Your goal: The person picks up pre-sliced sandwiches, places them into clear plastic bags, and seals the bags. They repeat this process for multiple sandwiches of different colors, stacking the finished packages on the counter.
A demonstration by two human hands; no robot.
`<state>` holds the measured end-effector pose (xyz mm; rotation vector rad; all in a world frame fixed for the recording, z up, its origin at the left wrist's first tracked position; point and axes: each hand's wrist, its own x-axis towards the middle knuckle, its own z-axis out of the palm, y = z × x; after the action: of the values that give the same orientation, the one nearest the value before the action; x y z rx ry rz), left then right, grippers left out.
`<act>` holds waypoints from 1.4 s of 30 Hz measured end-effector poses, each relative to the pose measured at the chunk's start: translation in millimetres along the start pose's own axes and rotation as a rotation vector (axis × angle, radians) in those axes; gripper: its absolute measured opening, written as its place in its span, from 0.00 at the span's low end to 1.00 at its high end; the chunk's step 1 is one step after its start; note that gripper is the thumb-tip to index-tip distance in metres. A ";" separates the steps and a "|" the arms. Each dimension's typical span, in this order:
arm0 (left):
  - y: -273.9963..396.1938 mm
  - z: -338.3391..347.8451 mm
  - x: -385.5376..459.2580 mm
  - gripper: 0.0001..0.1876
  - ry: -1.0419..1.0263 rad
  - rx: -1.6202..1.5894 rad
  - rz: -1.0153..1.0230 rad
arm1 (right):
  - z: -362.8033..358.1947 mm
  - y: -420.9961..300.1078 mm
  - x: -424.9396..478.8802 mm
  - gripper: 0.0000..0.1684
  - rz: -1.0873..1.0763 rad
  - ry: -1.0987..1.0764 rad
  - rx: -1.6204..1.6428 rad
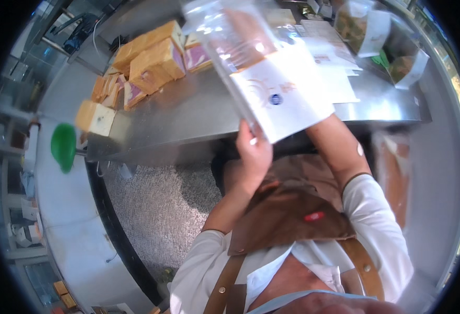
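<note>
A packaging bag with a clear plastic part and a printed white part is held up over the counter, slightly blurred. My left hand pinches its lower left edge. My right forearm passes up beyond the bag's lower right edge. Through the clear plastic shows my right hand; whether it is inside the bag or behind it, and what its fingers do, I cannot tell. Flat white bags lie on the counter just right of the held bag. To its left are bread loaves with purple-swirled cut faces.
Cut bread pieces and a pale loaf sit toward the left end of the stainless steel counter. Filled bags stand at the right. A green object is beyond the left edge, over a white surface.
</note>
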<state>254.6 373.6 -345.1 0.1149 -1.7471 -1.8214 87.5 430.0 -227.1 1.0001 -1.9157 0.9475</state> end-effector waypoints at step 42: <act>-8.4 -65.9 -4.1 0.17 0.036 0.159 -0.607 | -40.8 -44.2 -137.3 0.19 0.060 -0.572 0.370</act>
<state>285.1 317.1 -362.7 0.8137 -1.9677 -2.0552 192.6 488.4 -316.5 1.5692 -2.2863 1.1668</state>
